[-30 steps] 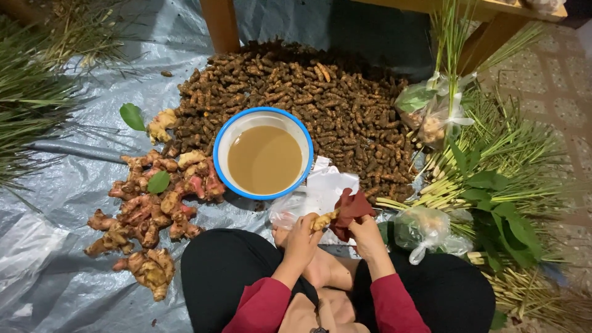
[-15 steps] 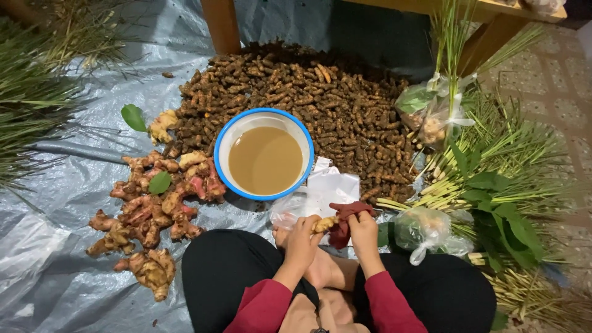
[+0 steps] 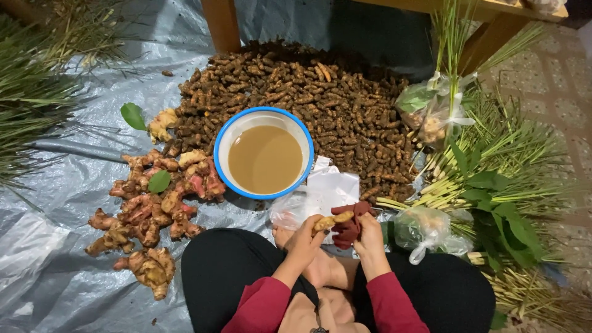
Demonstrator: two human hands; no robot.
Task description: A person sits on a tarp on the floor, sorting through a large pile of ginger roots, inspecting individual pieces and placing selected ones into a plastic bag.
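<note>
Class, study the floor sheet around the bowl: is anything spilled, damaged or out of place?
Nothing spilled. The bowl sits upright, its brown water inside. Only oddity: two green leaves, one on the sheet and one on the ginger pile.

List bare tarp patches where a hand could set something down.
Free: grey tarp at lower left, bordered by the ginger pile and the person's knee; also upper left, between grass and turmeric heap. Crowded: around the basin, and lemongrass and bags at right.

Person seated: dark red long sleeves, cuffs at wrists; black trousers over both legs; bare left hand [image 3: 306,237], bare right hand [image 3: 371,236], bare feet
</note>
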